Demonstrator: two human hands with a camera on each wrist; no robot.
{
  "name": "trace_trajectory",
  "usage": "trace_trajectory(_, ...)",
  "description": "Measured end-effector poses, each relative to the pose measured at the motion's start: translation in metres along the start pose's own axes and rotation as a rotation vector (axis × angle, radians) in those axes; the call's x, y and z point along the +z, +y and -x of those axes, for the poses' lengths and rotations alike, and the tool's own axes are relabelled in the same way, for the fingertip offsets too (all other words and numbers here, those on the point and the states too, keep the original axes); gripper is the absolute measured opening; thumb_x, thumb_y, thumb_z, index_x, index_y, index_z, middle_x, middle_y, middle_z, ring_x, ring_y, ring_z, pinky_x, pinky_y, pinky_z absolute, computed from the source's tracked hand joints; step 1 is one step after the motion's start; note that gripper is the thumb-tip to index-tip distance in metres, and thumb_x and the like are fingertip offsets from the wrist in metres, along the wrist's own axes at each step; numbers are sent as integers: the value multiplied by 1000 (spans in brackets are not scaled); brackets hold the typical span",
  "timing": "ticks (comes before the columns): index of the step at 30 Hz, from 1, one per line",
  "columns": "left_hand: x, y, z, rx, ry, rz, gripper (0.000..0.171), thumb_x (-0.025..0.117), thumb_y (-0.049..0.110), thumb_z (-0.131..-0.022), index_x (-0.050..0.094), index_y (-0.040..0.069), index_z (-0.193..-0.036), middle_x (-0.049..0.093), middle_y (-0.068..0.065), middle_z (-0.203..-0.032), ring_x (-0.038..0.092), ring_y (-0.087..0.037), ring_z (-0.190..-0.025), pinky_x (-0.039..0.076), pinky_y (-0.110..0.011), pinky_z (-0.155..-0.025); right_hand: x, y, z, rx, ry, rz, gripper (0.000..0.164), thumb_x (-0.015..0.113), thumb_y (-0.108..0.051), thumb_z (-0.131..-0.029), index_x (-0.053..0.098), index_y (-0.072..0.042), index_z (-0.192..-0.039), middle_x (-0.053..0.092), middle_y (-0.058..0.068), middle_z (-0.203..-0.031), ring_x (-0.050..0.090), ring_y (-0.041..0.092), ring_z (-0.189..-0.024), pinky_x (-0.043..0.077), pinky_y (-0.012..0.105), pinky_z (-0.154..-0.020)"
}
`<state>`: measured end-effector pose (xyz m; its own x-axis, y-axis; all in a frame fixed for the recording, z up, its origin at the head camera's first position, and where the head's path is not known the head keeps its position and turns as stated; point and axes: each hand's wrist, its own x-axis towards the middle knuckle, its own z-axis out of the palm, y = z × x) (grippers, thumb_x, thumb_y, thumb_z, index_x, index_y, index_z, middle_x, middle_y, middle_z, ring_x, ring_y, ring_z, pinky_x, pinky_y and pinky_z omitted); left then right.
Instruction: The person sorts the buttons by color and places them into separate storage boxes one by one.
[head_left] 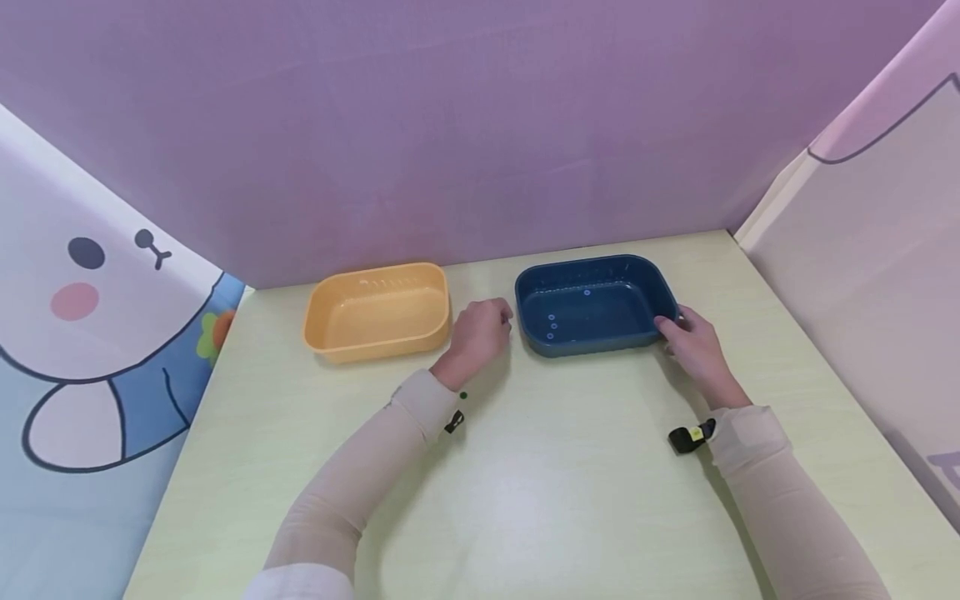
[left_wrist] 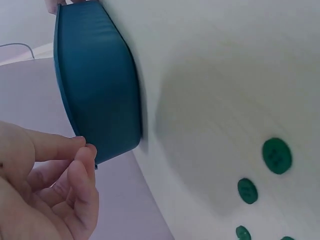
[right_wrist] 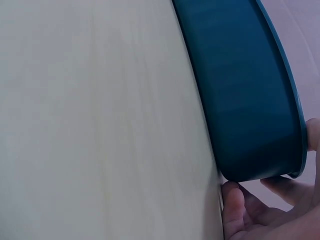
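In the head view a dark blue tray [head_left: 600, 343] stands on the table, with several small blue buttons [head_left: 587, 292] lying in it. My right hand [head_left: 697, 346] grips its near right corner, thumb over the rim and fingers below; the right wrist view shows fingers [right_wrist: 234, 205] under that corner. By the tray's left end is my left hand [head_left: 480, 332], fingers curled and thumb and index tips together. Those fingertips [left_wrist: 86, 152] overlap the tray's corner in the left wrist view, and nothing shows between them. Green buttons [left_wrist: 277, 155] lie on the table under the left wrist.
A yellow tray [head_left: 377, 348] stands just left of my left hand. The pale table [head_left: 540, 500] backs onto a purple cloth wall [head_left: 480, 125], with printed panels at both sides. One green button [head_left: 463, 396] shows beside my left cuff.
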<state>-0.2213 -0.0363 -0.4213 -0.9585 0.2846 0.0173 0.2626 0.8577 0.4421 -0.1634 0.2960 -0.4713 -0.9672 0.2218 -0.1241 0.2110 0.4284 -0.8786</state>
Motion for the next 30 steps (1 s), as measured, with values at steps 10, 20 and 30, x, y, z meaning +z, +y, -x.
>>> trace_trajectory(10, -5, 7, -1, 57, 61, -22, 12, 68, 16, -98, 72, 13, -109, 74, -2, -102, 68, -18, -86, 56, -34, -68, 0, 0, -1, 11, -1, -6, 61, 47, -43, -105, 40, -6, -153, 55, 25, -137, 57, 29, -94, 44, 30, -78)
trace_trajectory(20, -8, 16, -1, 94, 96, -5, 14, 73, 23, -94, 67, 13, -102, 70, 2, -92, 64, -14, -79, 52, -29, -62, 0, -2, 2, 10, -5, 0, 63, 47, -43, -104, 40, -5, -153, 55, 26, -138, 57, 30, -94, 46, 28, -76)
trace_trajectory(30, -5, 22, -1, 105, 106, -26, 21, 78, 30, -91, 63, 17, -96, 63, 4, -90, 59, -13, -74, 46, -28, -55, 1, -3, 2, 14, 3, 14, 64, 46, -45, -104, 40, -3, -152, 55, 26, -137, 57, 30, -95, 46, 27, -75)
